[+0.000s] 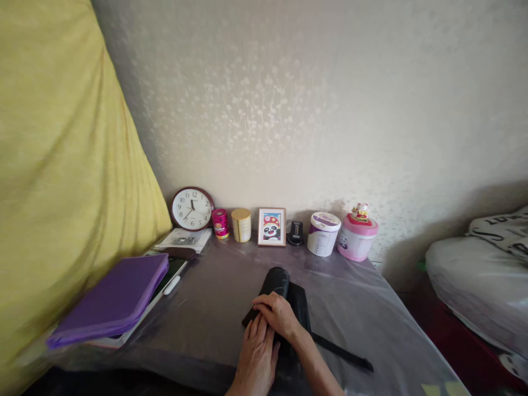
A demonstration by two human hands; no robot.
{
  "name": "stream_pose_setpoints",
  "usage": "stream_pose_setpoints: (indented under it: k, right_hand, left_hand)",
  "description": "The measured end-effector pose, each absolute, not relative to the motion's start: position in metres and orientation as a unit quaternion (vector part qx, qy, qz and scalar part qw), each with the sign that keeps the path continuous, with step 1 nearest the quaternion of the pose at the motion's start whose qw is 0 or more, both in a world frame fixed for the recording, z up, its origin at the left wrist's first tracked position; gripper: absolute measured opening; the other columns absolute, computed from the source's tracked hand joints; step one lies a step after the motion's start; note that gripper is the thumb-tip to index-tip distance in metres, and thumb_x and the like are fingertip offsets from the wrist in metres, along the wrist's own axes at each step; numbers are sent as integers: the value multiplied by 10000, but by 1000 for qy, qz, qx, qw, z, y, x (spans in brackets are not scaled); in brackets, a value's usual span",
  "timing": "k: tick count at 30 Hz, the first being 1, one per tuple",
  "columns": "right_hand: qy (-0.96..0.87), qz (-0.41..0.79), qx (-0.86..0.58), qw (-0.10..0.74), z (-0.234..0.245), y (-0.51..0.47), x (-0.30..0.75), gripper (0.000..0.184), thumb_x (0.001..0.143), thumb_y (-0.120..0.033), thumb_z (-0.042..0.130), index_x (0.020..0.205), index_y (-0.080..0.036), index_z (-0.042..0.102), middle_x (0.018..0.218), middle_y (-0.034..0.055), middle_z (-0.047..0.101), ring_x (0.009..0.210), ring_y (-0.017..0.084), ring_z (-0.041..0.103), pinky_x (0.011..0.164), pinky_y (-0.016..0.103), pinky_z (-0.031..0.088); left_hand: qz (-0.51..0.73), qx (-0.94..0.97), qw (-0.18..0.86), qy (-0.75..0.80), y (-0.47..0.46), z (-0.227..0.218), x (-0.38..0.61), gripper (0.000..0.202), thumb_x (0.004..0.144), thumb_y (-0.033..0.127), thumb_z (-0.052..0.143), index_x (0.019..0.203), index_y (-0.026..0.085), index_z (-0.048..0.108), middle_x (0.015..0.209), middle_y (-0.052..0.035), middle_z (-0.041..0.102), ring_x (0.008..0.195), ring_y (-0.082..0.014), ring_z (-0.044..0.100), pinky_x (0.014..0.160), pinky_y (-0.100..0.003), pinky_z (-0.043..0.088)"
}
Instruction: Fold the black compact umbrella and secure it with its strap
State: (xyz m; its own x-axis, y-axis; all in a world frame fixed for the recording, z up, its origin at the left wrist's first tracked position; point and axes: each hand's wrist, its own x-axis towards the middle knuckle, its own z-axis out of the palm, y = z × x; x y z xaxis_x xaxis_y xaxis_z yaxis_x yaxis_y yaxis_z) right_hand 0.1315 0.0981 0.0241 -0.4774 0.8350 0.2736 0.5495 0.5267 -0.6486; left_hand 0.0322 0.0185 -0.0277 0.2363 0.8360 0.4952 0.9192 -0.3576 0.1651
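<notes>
A black rolled-up bundle [275, 280] of smooth material lies lengthwise on the covered table, with a flatter black flap [300, 308] along its right side. From it a black strap [344, 352] trails to the lower right. My left hand [258, 349] lies over the near left part of the bundle, its fingers stretched out and the thumb apart. Across the roll, just beyond, my right hand [278, 314] is closed with curled fingers that reach over my left fingertips. Both hands hide the middle of the bundle, so its exact kind is unclear.
Purple folders [113, 297] are stacked at left, beside a white pen-like object [171, 285]. Along the wall stand a clock [192, 208], small tins, a panda picture frame [271, 227], a white tub [324, 235] and a pink tub [357, 240]. A yellow curtain [61, 165] hangs at left.
</notes>
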Motion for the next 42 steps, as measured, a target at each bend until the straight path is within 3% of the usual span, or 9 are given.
stream_pose_setpoints:
  k: [3, 6, 14, 19, 26, 29, 33, 37, 42]
  right_hand:
    - [-800, 246, -382, 391, 14, 88, 146, 239, 887, -248, 437, 973, -250, 660, 929, 21, 682, 899, 149, 600, 818, 267, 474]
    - [-811, 192, -359, 420, 1, 90, 156, 256, 899, -223, 413, 1026, -239, 634, 1042, 44, 657, 1049, 170, 546, 913, 331, 446]
    - [-842, 86, -403, 349, -12, 137, 152, 258, 896, -245, 424, 1048, -241, 632, 1200, 45, 597, 1231, 214, 419, 1029, 471, 295]
    - [-835, 79, -440, 320, -15, 170, 147, 274, 907, -267, 399, 1011, -299, 650, 1167, 12, 621, 1218, 202, 435, 1032, 493, 243]
    - [-813, 73, -485, 314, -23, 201, 142, 268, 900, -266, 407, 981, -305, 660, 1162, -13, 625, 1144, 179, 509, 953, 369, 385]
    - [-792, 56, -513, 327, -18, 210, 148, 274, 898, -247, 399, 964, -270, 664, 1089, 29, 660, 1074, 183, 561, 920, 348, 416]
    - [-754, 25, -552, 354, -4, 197, 160, 312, 908, -244, 352, 946, -213, 660, 1085, 102, 650, 1088, 216, 546, 936, 400, 396]
    - [-802, 34, -455, 385, 2, 150, 159, 269, 898, -315, 414, 1017, -211, 632, 1137, 71, 627, 1165, 189, 482, 994, 361, 361]
    - [-834, 46, -435, 336, -10, 129, 151, 289, 906, -271, 387, 1084, -254, 614, 1252, 46, 560, 1243, 207, 409, 1012, 432, 321]
  left_hand:
    - [-274, -769, 94, -570, 19, -32, 34, 457, 826, 154, 364, 1281, 131, 396, 1276, -108, 474, 1161, -232, 460, 933, -415, 440]
    - [-267, -767, 83, -578, 19, -33, 36, 502, 818, 151, 368, 1318, 114, 350, 1321, -115, 440, 1190, -225, 438, 956, -392, 430]
    - [-224, -758, 18, -612, 23, -45, 36, 540, 816, 157, 321, 1352, 99, 305, 1422, -165, 307, 1295, -252, 317, 985, -401, 399]
    - [-210, -748, -64, -627, 23, -39, 29, 511, 875, 236, 267, 1365, 90, 286, 1394, -177, 352, 1284, -243, 337, 1004, -402, 372]
    - [-164, -730, -111, -654, 21, -23, 31, 527, 870, 214, 243, 1378, 74, 249, 1409, -180, 324, 1298, -235, 311, 1027, -415, 339]
    - [-134, -724, -109, -668, 21, -19, 36, 547, 855, 202, 257, 1380, 50, 238, 1404, -201, 321, 1293, -253, 320, 1028, -416, 334]
    - [-138, -725, -76, -670, 19, -25, 40, 551, 846, 187, 261, 1384, 68, 238, 1385, -205, 352, 1270, -267, 357, 999, -419, 366]
    - [-194, -726, -28, -659, 18, -40, 39, 522, 868, 208, 238, 1370, 66, 265, 1347, -201, 407, 1245, -260, 395, 976, -414, 396]
    - [-245, -726, -17, -643, 19, -50, 35, 511, 871, 194, 229, 1370, 82, 230, 1348, -177, 409, 1254, -238, 384, 980, -410, 396]
